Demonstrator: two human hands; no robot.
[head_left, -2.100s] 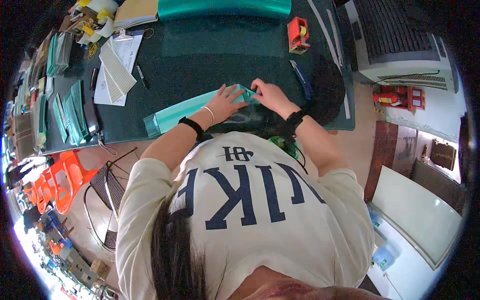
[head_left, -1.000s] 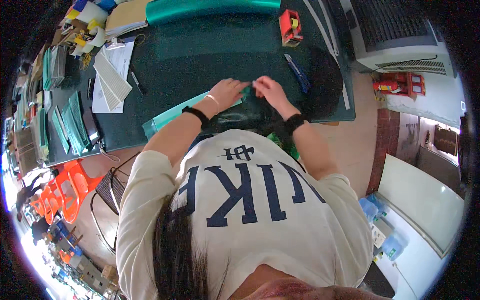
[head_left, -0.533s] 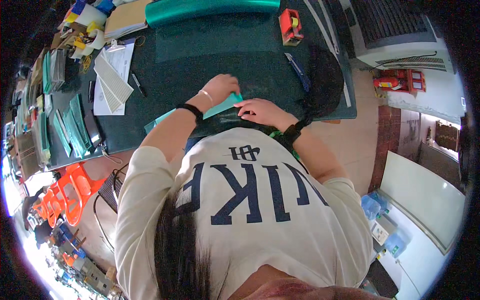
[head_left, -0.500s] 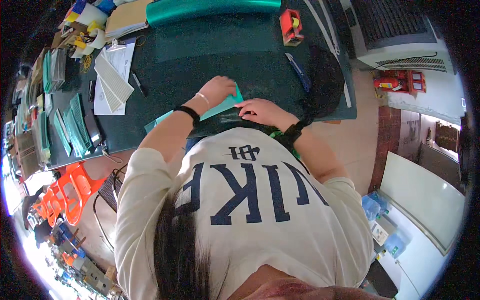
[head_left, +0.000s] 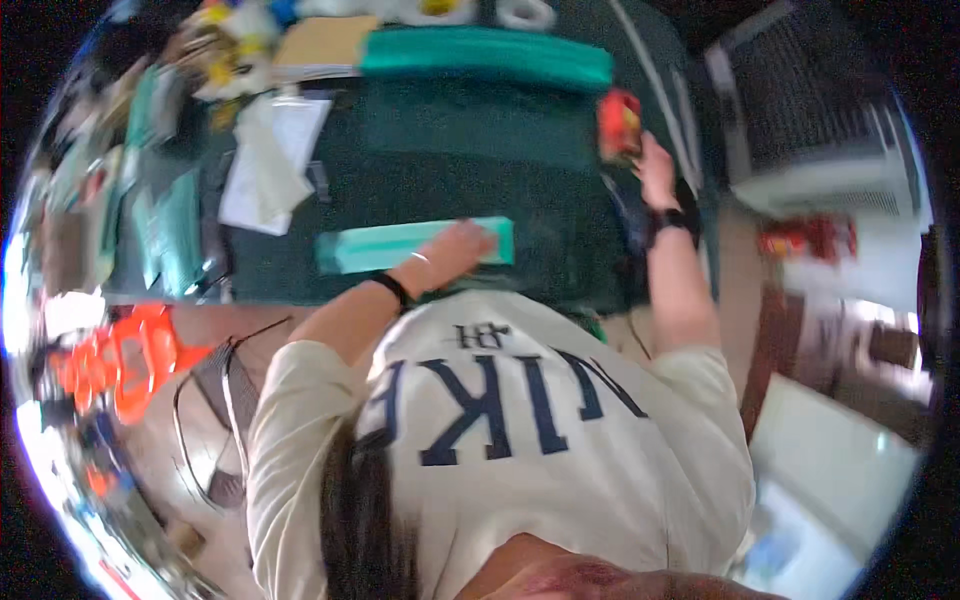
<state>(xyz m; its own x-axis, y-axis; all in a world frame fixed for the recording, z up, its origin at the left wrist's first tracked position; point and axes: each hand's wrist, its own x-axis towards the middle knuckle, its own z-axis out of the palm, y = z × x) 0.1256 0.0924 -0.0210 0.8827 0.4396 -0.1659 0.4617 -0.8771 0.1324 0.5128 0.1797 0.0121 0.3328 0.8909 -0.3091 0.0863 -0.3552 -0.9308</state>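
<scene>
A flat green strip (head_left: 375,247) of sheet material lies along the near edge of the dark table. Its surface looks glossy and paler in the middle. My left hand (head_left: 460,252) rests on top of the strip near its right end, fingers stretched over it and blurred. Far to the right, my right hand (head_left: 655,175) reaches forward with thumb and fingers apart. Its fingertips are at the near end of a red tape dispenser (head_left: 619,122); whether they touch it is too blurred to tell.
A green roll (head_left: 490,55) lies across the back of the dark table (head_left: 440,150), beside tan folders (head_left: 325,45). White papers (head_left: 275,165) lie on the left, with green pieces (head_left: 175,235) further left. Orange stools (head_left: 140,360) stand below the table's left side.
My right hand has left the green strip and gone forward and right to the tape dispenser. The strip, formerly slanted with a raised corner, now lies level and flat. My view has shifted.
</scene>
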